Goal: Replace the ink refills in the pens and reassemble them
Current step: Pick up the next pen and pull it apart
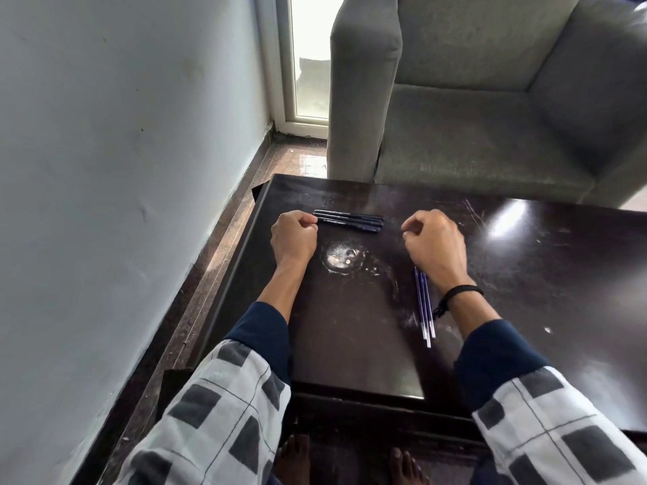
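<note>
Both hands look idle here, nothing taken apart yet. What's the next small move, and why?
Probably the left hand picking up the nearest of the three pens, since its curled fingers sit right at their ends. All three lie whole, side by side; the blue refills lie near the right hand, which holds nothing.

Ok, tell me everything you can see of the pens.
Three slim black pens lie side by side, touching, toward the table's far side, running left to right. They look plastic, whole, with small white print on the barrels. The curled left hand sits at their left ends; contact is unclear. The right hand is clear of them.
</note>
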Demonstrator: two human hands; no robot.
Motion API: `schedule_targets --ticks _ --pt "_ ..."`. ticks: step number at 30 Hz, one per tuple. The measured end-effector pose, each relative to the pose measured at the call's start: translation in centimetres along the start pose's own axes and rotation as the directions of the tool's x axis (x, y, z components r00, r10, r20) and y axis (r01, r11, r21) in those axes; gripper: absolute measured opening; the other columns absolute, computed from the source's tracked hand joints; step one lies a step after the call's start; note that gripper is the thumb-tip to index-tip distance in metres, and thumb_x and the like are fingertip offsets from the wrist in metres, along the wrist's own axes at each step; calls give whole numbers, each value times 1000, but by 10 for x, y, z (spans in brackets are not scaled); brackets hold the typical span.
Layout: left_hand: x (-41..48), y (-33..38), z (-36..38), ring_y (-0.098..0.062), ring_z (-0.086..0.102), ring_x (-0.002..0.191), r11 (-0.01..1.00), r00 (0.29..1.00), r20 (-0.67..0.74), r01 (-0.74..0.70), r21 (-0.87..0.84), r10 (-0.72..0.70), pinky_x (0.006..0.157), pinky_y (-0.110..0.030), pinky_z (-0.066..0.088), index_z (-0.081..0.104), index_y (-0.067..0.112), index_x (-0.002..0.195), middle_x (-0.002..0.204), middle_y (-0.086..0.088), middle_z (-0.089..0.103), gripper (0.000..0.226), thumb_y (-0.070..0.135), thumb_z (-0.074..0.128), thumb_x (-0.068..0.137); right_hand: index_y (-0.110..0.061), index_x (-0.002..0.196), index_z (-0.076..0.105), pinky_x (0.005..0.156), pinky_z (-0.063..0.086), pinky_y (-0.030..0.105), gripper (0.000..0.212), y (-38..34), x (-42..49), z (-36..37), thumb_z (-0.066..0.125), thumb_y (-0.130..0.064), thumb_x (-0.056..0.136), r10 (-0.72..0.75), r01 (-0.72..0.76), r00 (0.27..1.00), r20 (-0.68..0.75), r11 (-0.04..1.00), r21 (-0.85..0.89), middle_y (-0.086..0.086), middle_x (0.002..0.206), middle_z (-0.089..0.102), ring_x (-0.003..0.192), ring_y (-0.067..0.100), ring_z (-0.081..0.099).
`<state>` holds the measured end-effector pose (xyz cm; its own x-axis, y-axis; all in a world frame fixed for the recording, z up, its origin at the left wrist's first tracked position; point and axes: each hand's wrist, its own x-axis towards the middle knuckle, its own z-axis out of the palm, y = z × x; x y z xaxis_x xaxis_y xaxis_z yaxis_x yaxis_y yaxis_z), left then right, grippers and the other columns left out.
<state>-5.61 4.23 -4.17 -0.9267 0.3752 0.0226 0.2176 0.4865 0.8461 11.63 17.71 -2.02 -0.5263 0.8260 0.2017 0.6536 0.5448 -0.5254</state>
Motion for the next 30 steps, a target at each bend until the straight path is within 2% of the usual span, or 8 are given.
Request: schedule_targets --ticks 2,4,7,10,13,18,25,30 --pt "-2 0 -2 -15 68 101 1000 1000 0 -8 -10 8 95 -32 52 79 19 100 103 1 76 18 8 70 88 -23 98 73 82 47 32 11 9 -6 -18 72 -20 88 106 -103 988 112 994 -34 2 107 71 102 28 66" --pt "-5 2 -4 -14 68 101 999 1000 0 -17 -29 17 93 -28 51 78 19 99 102 2 75 18 8 70 88 -23 105 71 87 51 34 21 14 -16 -33 80 -29 86 191 -178 949 250 981 -71 1 104 70 100 27 66" --pt "-11 2 -10 -10 68 96 996 1000 1 -7 -92 7 94 -30 54 78 20 97 97 4 75 18 7 70 88 -25 112 69 90 53 36 35 19 -39 -39 84 -33 82 248 -204 901 356 967 -155 3 104 67 100 29 66" --pt "-13 4 -25 -13 71 91 974 999 -27 12 -225 -19 91 -39 59 78 20 94 92 4 76 19 5 69 87 -23 114 69 89 56 39 36 20 -59 -31 83 -21 82 239 -186 914 327 965 -184 7 113 71 100 32 69" --pt "-13 5 -46 -18 72 91 946 996 -75 27 -323 -54 87 -35 60 78 15 98 95 -2 77 17 6 68 88 -18 111 71 85 53 35 28 15 -72 -24 76 -11 84 224 -184 934 279 969 -163 11 112 72 102 36 68" --pt "-11 -5 -71 -12 72 81 891 984 -121 66 -448 -134 79 -28 61 79 14 99 96 -2 77 18 4 68 88 -17 106 73 74 40 27 24 -22 -93 3 72 -10 83 109 -91 948 300 993 -74 8 106 73 102 32 68" --pt "-10 -10 -80 -11 71 76 877 980 -119 84 -473 -157 77 -30 62 79 13 100 87 2 75 16 6 68 89 -15 98 73 84 51 32 17 -111 -93 71 68 -7 84 -45 13 938 342 996 93 10 109 71 104 33 68" --pt "-4 -14 -83 -13 70 74 874 981 -119 78 -480 -153 77 -33 62 79 14 97 84 2 75 16 6 69 88 -11 97 72 87 55 38 15 -131 -88 91 65 -4 86 -58 14 945 321 990 140 12 108 69 102 34 67"
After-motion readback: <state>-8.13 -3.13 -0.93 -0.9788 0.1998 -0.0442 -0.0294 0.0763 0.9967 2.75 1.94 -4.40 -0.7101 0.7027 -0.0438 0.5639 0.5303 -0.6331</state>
